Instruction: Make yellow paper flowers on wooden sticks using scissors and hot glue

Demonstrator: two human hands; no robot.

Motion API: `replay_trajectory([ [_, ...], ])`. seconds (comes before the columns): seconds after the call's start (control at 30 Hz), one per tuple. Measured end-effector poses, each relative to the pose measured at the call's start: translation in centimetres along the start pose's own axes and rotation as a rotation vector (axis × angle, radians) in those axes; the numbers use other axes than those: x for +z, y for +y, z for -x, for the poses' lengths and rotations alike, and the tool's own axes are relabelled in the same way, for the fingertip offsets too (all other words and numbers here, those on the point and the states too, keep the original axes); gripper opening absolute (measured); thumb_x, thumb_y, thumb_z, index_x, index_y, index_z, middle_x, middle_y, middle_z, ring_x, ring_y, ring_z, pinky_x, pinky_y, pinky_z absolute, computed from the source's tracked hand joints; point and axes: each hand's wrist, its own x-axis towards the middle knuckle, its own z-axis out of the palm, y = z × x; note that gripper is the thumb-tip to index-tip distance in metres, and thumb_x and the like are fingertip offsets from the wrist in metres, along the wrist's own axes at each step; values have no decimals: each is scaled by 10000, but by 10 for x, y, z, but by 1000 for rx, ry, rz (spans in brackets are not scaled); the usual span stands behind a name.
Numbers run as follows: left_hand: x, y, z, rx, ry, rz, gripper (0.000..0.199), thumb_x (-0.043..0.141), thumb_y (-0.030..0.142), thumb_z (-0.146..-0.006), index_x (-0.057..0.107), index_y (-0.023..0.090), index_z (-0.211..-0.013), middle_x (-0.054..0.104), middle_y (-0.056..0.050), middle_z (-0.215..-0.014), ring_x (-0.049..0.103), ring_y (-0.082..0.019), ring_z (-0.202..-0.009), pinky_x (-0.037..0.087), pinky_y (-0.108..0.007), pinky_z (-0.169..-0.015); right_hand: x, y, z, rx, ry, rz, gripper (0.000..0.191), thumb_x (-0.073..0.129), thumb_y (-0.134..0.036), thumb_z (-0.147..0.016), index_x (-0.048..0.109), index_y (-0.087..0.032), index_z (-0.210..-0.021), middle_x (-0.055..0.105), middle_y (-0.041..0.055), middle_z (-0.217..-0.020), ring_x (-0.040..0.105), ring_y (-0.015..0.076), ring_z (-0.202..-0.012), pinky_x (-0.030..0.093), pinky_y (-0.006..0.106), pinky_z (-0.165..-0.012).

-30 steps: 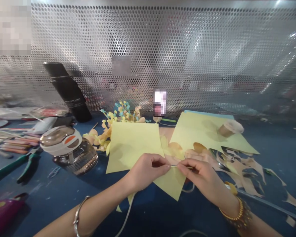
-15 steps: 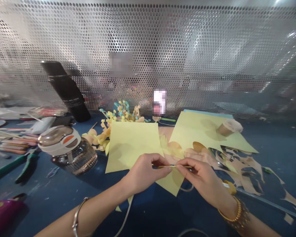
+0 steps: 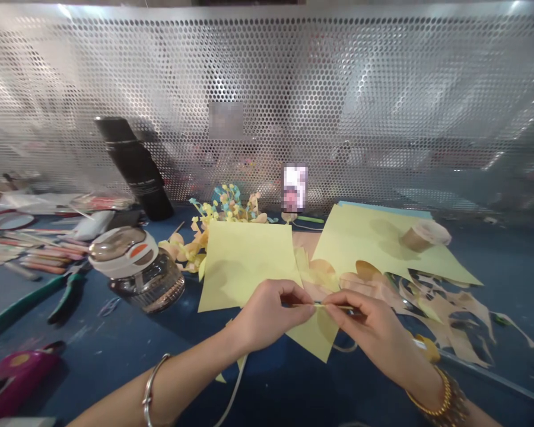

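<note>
Near the middle of the table, my left hand (image 3: 271, 314) and my right hand (image 3: 374, 329) meet almost fingertip to fingertip. Both are closed in a pinch on a thin yellow paper strip (image 3: 347, 307), seen nearly edge-on. My fingers cover much of it, and I cannot tell if it joins the yellow paper piece (image 3: 320, 341) just below. Behind my left hand lies a larger yellow sheet (image 3: 249, 255). Cut petal shapes (image 3: 323, 270) in yellow and peach lie just beyond my fingertips.
A glass jar (image 3: 149, 284) and green-handled pliers (image 3: 66, 299) are on the left, with a magenta tool (image 3: 20, 376) nearer. Paper flowers (image 3: 226, 204) and a black bottle (image 3: 136, 172) stand behind. At right are a tape roll (image 3: 427, 235) on yellow sheets (image 3: 360, 228) and paper offcuts (image 3: 458, 314).
The whole view has shifted slightly, so things appear a little farther right. Both hands keep their pinch on the yellow paper strip, with little visible movement.
</note>
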Motion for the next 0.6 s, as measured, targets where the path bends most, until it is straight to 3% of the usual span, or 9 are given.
replay_trajectory([
  [0.23, 1, -2, 3, 35, 17, -34, 136, 613, 266, -748, 688, 153, -758, 672, -24, -726, 589, -140, -692, 458, -242, -629, 1, 0, 0, 37, -57, -11, 285, 515, -434, -867, 667, -200, -812, 609, 10, -692, 571, 150, -617, 486, 226, -522],
  [0.6, 2, 0, 3, 23, -18, -27, 238, 596, 360, -781, 686, 146, -732, 671, -24, -708, 577, -135, -664, 431, -232, -615, 2, 1, 1, 62, -86, 20, 371, 438, -504, -884, 574, -204, -713, 544, 7, -687, 505, 162, -647, 406, 248, -530],
])
